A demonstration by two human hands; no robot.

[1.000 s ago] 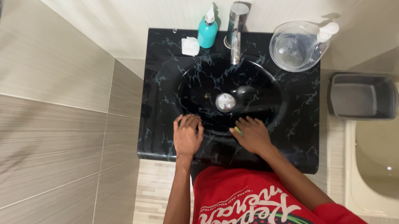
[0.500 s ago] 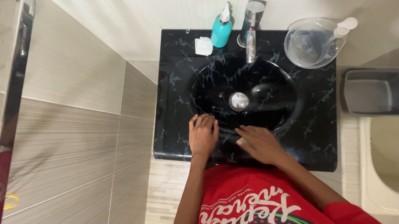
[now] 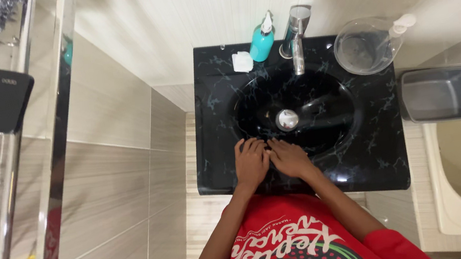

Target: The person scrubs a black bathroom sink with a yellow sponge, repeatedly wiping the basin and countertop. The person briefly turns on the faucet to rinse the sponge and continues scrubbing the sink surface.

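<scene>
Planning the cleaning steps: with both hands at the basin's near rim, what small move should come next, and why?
Probably sweep the right hand further along the black sink rim: both hands meet at its near edge, left hand beside it, the far bowl untouched.

Left hand (image 3: 251, 163) and right hand (image 3: 289, 158) lie flat, fingertips touching, on the near rim of the black marbled sink (image 3: 213, 125). Whether either holds anything cannot be determined. Chrome tap (image 3: 297, 44) and teal soap dispenser (image 3: 261, 42) stand behind the basin.
</scene>
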